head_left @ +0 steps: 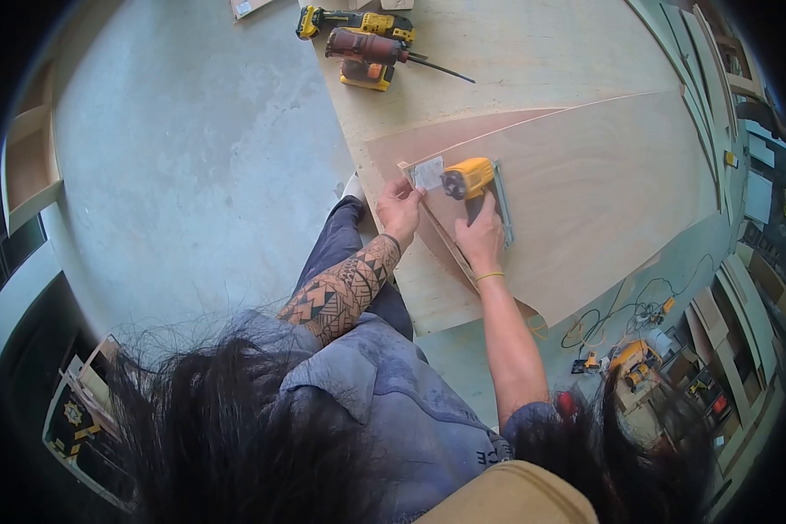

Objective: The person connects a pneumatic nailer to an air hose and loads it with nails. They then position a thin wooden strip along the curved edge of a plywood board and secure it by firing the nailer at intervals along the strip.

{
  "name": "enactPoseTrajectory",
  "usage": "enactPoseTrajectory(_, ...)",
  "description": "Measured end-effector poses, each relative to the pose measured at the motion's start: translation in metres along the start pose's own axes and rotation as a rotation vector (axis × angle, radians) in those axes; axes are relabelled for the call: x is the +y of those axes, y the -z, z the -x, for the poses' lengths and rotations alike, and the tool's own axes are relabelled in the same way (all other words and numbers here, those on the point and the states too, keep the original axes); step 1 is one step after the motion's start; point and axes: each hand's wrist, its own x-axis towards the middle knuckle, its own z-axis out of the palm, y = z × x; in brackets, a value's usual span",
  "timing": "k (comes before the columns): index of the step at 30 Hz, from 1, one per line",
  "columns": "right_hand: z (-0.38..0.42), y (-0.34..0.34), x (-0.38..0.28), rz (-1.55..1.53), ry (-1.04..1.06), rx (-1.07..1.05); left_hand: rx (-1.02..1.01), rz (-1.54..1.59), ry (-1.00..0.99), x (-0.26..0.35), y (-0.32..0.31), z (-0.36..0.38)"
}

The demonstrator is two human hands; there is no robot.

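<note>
My right hand point(482, 234) is wrapped round the handle of a yellow and black nail gun point(473, 177), which is held over a large thin plywood panel point(594, 183). To its left, my left hand point(399, 210) has its fingers pinched at a narrow wooden strip point(445, 247) along the panel's left edge. A small pale plate or card point(427, 173) lies between that hand and the nail gun. What the left fingertips grip, beyond the strip's edge, is too small to make out.
Yellow and red power tools point(367, 48) lie at the back of the plywood worktable point(410, 288). Long boards point(694, 79) lean at the right. Hoses and more tools point(633, 354) lie on the floor at lower right. A wooden frame point(31, 166) stands at far left.
</note>
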Motion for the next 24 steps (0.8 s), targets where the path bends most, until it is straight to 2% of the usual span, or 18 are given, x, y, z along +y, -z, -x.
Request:
enactPoseTrajectory(2,0.002,0.029,-0.012,-0.143,-0.14,0.019,-0.016,0.047,-0.01,-0.004,-0.001,0.0)
enactPoseTrajectory(3,0.002,0.031,-0.005,-0.246,-0.077,0.12,-0.016,0.048,-0.007,-0.002,-0.001,0.002)
enactPoseTrajectory(4,0.004,0.042,-0.009,-0.244,-0.076,0.118,-0.021,0.061,-0.006,0.001,-0.001,0.003)
enactPoseTrajectory(9,0.01,0.07,-0.016,-0.442,0.067,-0.159,-0.029,0.08,0.017,0.0,0.0,0.003)
enactPoseTrajectory(12,0.007,0.061,-0.018,-0.537,0.06,-0.295,-0.029,0.064,0.003,-0.009,0.0,-0.001)
enactPoseTrajectory(17,0.005,0.043,-0.02,-0.499,0.095,-0.335,-0.02,0.032,-0.051,-0.018,-0.001,-0.002)
enactPoseTrajectory(24,0.003,0.041,-0.016,-0.497,0.069,-0.347,-0.011,0.0,-0.002,-0.006,0.002,0.005)
